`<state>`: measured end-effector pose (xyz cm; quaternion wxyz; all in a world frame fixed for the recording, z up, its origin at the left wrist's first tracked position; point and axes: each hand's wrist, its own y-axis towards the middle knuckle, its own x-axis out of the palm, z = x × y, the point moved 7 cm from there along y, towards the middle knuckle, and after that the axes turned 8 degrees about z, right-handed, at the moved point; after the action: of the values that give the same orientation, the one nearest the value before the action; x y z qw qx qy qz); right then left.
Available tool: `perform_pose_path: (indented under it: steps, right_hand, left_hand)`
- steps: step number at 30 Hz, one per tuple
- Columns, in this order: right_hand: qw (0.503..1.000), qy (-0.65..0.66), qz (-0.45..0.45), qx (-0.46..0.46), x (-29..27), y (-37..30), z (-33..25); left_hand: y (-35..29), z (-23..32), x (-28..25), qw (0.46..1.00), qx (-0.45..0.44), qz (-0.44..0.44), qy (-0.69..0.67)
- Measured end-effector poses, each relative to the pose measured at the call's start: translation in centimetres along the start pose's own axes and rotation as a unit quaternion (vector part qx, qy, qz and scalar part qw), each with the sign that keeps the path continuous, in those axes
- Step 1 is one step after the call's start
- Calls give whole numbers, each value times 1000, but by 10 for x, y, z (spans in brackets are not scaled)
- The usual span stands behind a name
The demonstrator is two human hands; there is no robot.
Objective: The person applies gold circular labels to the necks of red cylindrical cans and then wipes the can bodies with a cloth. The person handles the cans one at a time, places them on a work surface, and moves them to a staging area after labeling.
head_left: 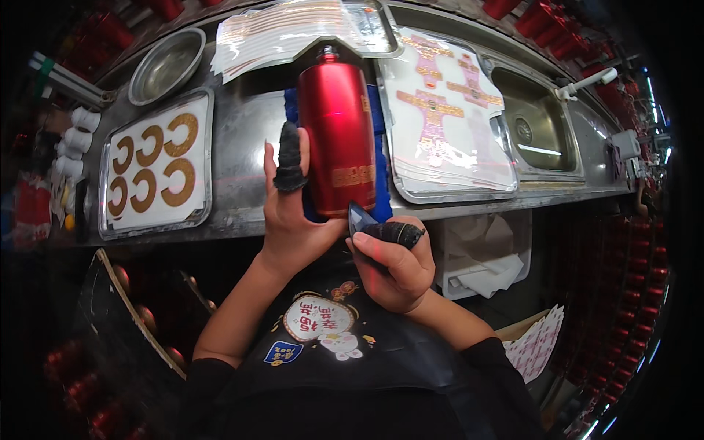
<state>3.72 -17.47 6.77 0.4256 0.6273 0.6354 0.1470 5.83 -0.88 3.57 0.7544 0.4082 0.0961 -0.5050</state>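
Observation:
A glossy red bottle (337, 132) with gold patches lies on a blue cloth (383, 158), its neck pointing away from me. Along its lower left side is my left hand (293, 220), fingers stretched out and apart, one covered in a black finger sleeve; its palm edge meets the bottle's base. My right hand (400, 268) is closed around a small bluish, translucent scraper (357, 218), whose edge is at the bottle's lower right end. A black sleeve also covers a finger of that hand. The fingers under the scraper are partly hidden.
Trays of gold crescent decals (150, 163) and pink-gold decal sheets (433, 125) flank the bottle. Behind stand stacked sheets (286, 33) and a metal bowl (167, 66). A sink (539, 121) is at right; a white bin (484, 257) with paper sits below the counter's edge.

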Motion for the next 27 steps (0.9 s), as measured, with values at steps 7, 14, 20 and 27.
perform_pose_path:
  steps: [7, 14, 20, 27]
  right_hand:
    - [994, 5, -45, -97, 0, 6, -15]
    - [994, 22, -104, -25, -4, 17, -12]
    - [847, 246, 31, 471, -21, 9, 45]
    - [974, -74, -202, -75, 22, 11, -6]
  left_hand:
    - [4, 5, -3, 999, 2, 28, -47]
    - [2, 1, -1, 999, 11, 21, -31]
    - [-5, -15, 3, 985, -104, -50, -127]
    - [-6, -17, 4, 987, -92, -54, -121]
